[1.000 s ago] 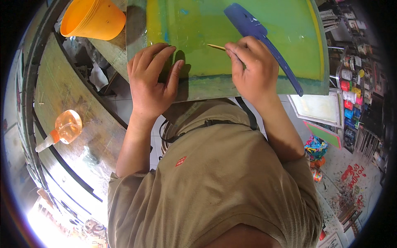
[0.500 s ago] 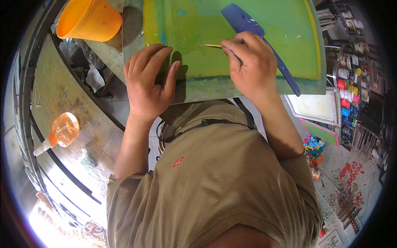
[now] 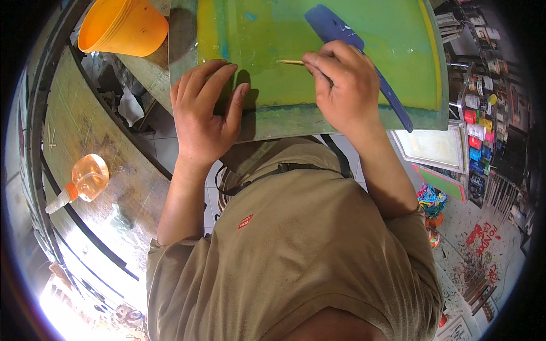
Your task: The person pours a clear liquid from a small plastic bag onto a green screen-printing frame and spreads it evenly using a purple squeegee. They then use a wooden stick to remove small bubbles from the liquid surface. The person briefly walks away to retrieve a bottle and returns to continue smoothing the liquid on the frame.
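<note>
A framed screen (image 3: pixel 267 88), with a green and yellow surface, lies flat in front of me. On its near left corner rests my left hand (image 3: pixel 205 113), fingers spread and holding nothing. My right hand (image 3: pixel 347 85) pinches a thin pointed wooden stick (image 3: pixel 290 62) between thumb and fingertips. The stick's tip points left over the screen, and I cannot tell whether it touches the surface. A blue spatula (image 3: pixel 334 25) lies slanted on the screen beside and partly behind my right hand, its handle reaching toward the near right edge.
Stacked yellow buckets (image 3: pixel 128 28) stand at the far left. A spray bottle with orange liquid (image 3: pixel 90 177) lies on the worn wooden board (image 3: pixel 85 113) to my left. On the right are a white-faced frame (image 3: pixel 435 146) and shelves holding several paint containers (image 3: pixel 475 131).
My right hand and the stick have shifted very slightly left and away from me. The left hand has stayed in place.
</note>
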A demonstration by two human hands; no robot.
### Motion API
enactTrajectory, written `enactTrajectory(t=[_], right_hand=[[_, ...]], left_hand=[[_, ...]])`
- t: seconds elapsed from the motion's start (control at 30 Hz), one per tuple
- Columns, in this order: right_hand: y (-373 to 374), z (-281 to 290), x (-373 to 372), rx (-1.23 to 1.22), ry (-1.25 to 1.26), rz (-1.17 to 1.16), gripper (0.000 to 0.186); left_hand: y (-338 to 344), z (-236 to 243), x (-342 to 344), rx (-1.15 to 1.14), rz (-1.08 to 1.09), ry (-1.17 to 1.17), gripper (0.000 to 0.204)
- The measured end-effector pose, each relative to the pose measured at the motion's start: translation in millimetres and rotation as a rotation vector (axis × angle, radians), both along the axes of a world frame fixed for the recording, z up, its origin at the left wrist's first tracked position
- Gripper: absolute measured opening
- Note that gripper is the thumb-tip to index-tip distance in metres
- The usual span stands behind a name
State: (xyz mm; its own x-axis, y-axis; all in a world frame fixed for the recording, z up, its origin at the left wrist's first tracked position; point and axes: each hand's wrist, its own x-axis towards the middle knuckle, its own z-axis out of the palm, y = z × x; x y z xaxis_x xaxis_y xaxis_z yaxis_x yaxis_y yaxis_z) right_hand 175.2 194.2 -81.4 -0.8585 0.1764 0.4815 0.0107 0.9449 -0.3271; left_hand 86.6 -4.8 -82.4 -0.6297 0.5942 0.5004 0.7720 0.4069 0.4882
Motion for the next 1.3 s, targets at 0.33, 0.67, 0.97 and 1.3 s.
enactTrajectory(t=[0.33, 0.67, 0.97, 1.3], right_hand=[[-4, 18, 5, -0.765, -0.053, 0.065, 0.01], [-17, 40, 22, -1.952, -0.195, 0.204, 0.021], [-15, 37, 41, -1.75, -0.091, 0.287, 0.016], [-20, 47, 49, -1.505, -0.06, 0.187, 0.022]], left_hand=[[-1, 2, 1, 0.06, -0.001, 0.008, 0.024], [23, 44, 33, 0.408, -0.167, -0.397, 0.013], [33, 45, 62, 0.331, -0.098, -0.764, 0.01], [38, 46, 76, 0.479, -0.091, -1.113, 0.009]])
